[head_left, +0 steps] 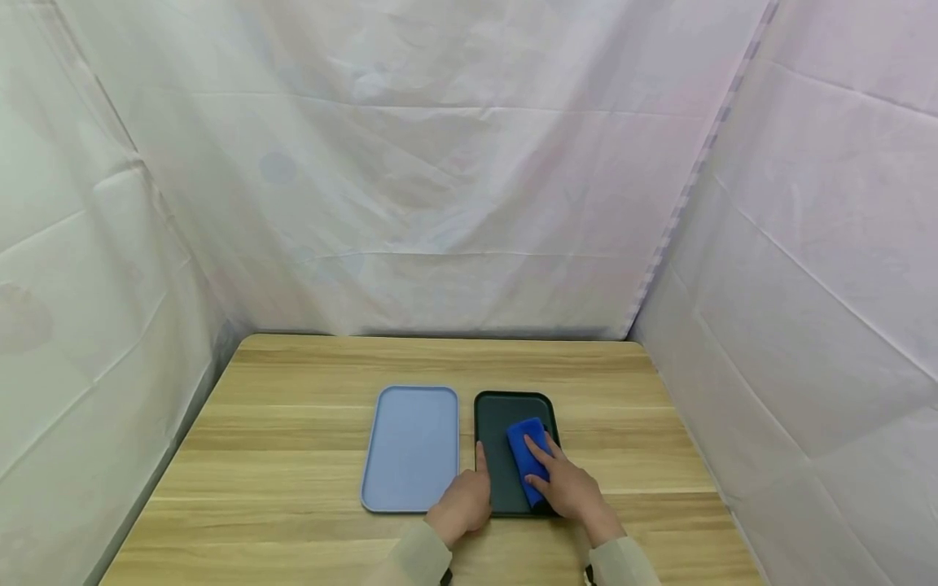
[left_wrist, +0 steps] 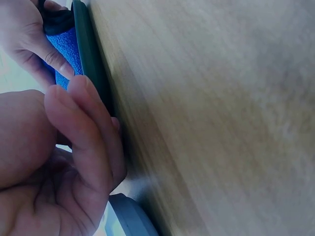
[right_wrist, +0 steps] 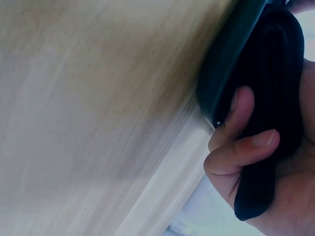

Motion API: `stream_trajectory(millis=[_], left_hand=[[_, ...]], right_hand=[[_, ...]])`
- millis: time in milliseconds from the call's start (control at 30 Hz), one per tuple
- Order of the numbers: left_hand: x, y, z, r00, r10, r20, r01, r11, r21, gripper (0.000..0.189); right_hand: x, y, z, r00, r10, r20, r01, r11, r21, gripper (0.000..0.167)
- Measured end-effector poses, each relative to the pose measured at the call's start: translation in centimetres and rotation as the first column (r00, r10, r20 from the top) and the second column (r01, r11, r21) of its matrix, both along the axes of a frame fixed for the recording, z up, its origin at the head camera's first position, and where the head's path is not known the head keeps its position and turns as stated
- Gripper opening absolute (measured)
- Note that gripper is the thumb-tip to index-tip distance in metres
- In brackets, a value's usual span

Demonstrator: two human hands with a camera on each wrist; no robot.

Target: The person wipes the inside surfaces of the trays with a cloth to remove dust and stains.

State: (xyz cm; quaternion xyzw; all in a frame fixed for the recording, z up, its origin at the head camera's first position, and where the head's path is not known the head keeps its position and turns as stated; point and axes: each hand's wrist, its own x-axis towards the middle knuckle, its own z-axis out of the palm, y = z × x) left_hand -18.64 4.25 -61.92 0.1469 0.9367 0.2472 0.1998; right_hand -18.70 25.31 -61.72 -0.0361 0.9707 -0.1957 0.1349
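Observation:
My right hand (head_left: 573,488) grips a folded blue cloth (head_left: 526,448) on the dark green tray (head_left: 501,480). In the left wrist view the cloth (left_wrist: 66,44) has a fuzzy blue surface and a black end. Curled fingers lie against its black part (right_wrist: 275,73) in the right wrist view. At the left edge of that tray, my left hand (head_left: 469,498) touches the rim with a straight index finger. Its other fingers (left_wrist: 91,142) are bent towards the palm. Beside the left hand lies a light blue tray (head_left: 412,448) with a bare surface.
Both trays lie side by side on a wooden table (head_left: 293,448), with a narrow gap between them. White cloth walls (head_left: 440,179) stand behind the table and along both sides.

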Motion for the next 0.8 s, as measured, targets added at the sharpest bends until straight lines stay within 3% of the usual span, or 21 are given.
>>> stream_trajectory(millis=[267,800], left_hand=[[0.16,-0.12,0.36,1.000,0.000,-0.016,0.000,1.000,-0.002,0.105],[-0.03,-0.20,0.07,0.999,0.025,0.023,-0.026,0.999,0.040,0.110]], right_hand=[[0.05,-0.14,-0.15,1.000,-0.026,-0.011,0.026,1.000,0.000,0.068],[-0.52,-0.57,0.74,0.998,-0.059,0.006,0.059,0.998,-0.028,0.068]])
